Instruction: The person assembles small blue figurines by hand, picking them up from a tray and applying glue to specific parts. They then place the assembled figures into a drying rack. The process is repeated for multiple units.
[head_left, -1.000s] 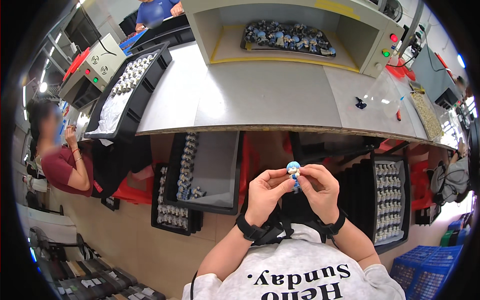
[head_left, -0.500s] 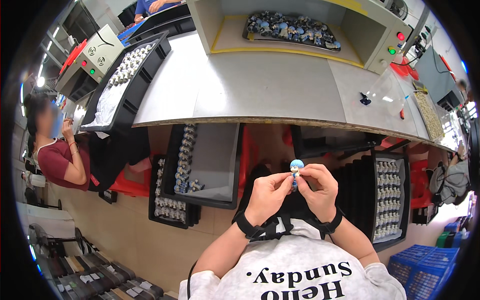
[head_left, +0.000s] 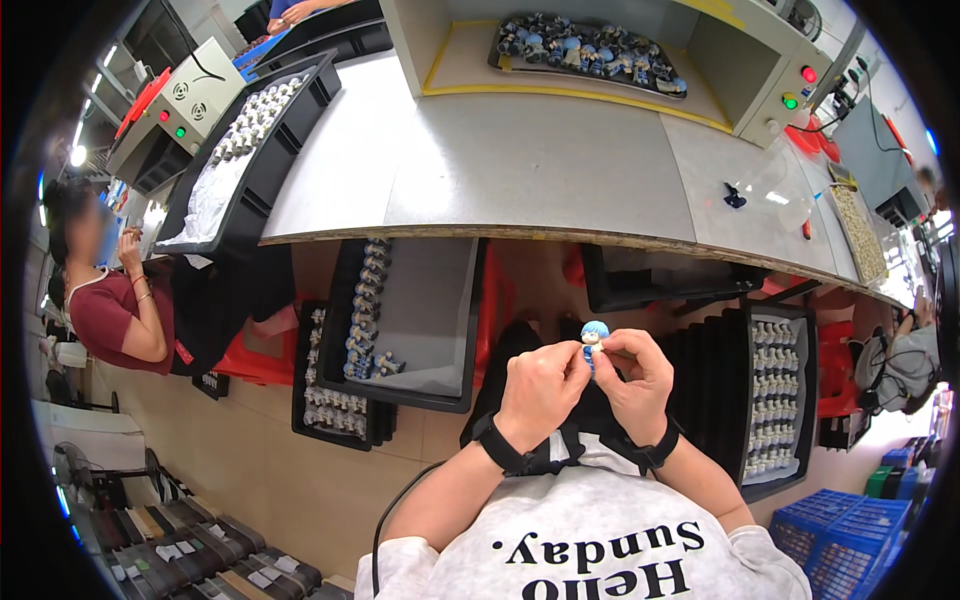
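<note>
A: Where's the figurine (head_left: 594,340)?

B: In the air between both hands, near the front edge of the table (head_left: 540,185), person's side. Not on the table.

A: Hand states?

B: Left hand (head_left: 543,390) curled, thumb and forefinger pinching its left side, low on the body. Right hand (head_left: 637,385) bent in too, thumb and forefinger on its right side. Both grip; can't tell which takes the weight.

A: Long axis?

B: Roughly pointing away from the person: blue hair toward the table's front edge, legs toward the torso. True tilt is hard to read in this view.

A: Nearer hand?

B: Neither, both touch. It lies just right of the left fingertips, just left of the right ones. Legs partly hidden by fingers, top of the hair uncovered.

A: Around it?

B: Lined black bin (head_left: 430,300) left of the hands, below the table's front edge, small figures (head_left: 372,280) along the bin's left edge. To the right, a black tray (head_left: 812,400) with rows of pale pieces (head_left: 772,390).
</note>
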